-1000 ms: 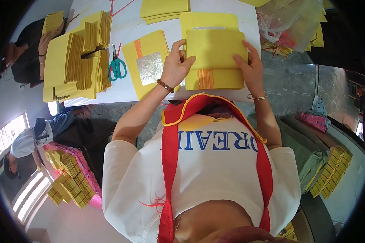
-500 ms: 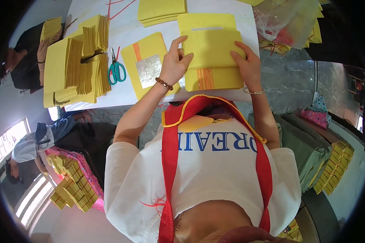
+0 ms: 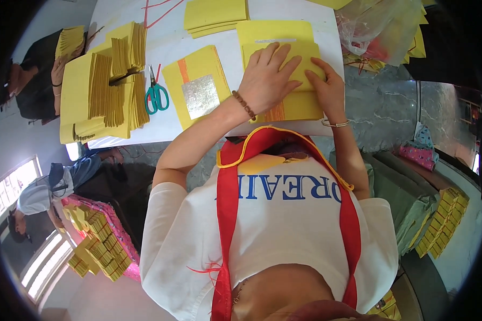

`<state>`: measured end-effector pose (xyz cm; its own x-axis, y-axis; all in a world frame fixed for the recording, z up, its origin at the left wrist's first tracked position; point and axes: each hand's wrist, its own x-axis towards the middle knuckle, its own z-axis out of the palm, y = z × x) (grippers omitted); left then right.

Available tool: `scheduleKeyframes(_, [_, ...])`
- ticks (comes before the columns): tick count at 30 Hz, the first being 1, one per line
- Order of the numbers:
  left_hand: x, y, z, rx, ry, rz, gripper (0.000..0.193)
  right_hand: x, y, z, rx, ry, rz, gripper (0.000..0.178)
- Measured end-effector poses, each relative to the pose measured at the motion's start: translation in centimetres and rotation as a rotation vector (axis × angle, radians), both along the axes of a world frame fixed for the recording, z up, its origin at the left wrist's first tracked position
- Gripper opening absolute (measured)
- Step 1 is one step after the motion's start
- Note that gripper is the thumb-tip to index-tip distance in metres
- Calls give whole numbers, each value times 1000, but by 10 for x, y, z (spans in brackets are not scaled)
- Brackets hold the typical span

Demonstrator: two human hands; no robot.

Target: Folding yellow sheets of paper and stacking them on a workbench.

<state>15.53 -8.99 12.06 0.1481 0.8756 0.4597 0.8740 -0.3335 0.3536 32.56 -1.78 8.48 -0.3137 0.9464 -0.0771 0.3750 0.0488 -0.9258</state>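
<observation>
In front of me on the table, a stack of yellow paper (image 3: 305, 109) shows an orange stripe low down and a strip of silver at its far part. A yellow sheet is folded over its middle. My left hand (image 3: 268, 75) lies flat across this sheet, fingers spread. At the right edge, my right hand (image 3: 328, 88) pinches the folded yellow paper between thumb and fingers. Left of the stack lies yellow paper with a silver square (image 3: 200, 96) and an orange stripe. Green-handled scissors (image 3: 157, 97) rest further left.
Folded yellow paper bundles (image 3: 99, 88) pile up at the table's left. Another yellow stack (image 3: 217, 15) lies at the far side, near red strings (image 3: 163, 13). A clear plastic bag (image 3: 377, 29) is at far right. A co-worker's hand (image 3: 59, 69) holds yellow paper at left.
My left hand has moved right from the stack's left edge and now lies flat on the folded sheet. My right hand stays at the right edge.
</observation>
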Motion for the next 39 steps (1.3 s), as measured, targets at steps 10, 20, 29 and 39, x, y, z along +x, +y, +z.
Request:
scheduleKeyframes(10, [1, -3, -31, -103, 171, 86, 53, 4, -17, 13, 372, -170, 20, 42])
scheduleKeyframes(20, [-3, -3, -32, -113, 173, 74, 58, 20, -56, 14, 664, -616, 503, 56])
scheduleKeyframes(29, [-9, -3, -19, -147, 257, -128, 57, 21, -51, 13, 664, -528, 490, 51])
scheduleKeyframes(39, [4, 9, -16, -84, 413, 8, 44, 17, -30, 37, 91, 223, 106, 33])
